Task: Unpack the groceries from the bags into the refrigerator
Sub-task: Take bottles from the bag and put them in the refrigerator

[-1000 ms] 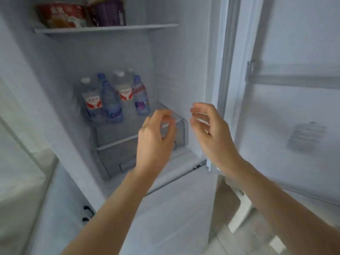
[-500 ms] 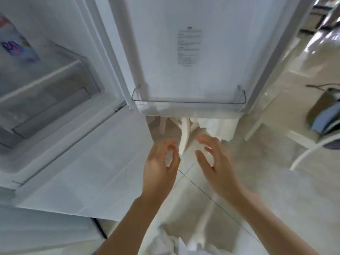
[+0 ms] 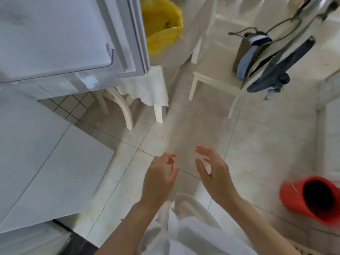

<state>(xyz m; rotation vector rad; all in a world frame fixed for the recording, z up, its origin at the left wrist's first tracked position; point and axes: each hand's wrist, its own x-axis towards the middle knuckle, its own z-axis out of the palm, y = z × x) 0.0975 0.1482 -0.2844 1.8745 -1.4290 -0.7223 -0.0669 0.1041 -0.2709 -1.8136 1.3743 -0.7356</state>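
Presently both hands are empty: the left hand with fingers loosely curled, the right hand with fingers spread, side by side above the tiled floor. No grocery item is held. A yellow bag lies well ahead and slightly left, beyond the open refrigerator door. Judgement: the left hand is marginally nearer.

no readable text, labels or brands anywhere in this blurred view
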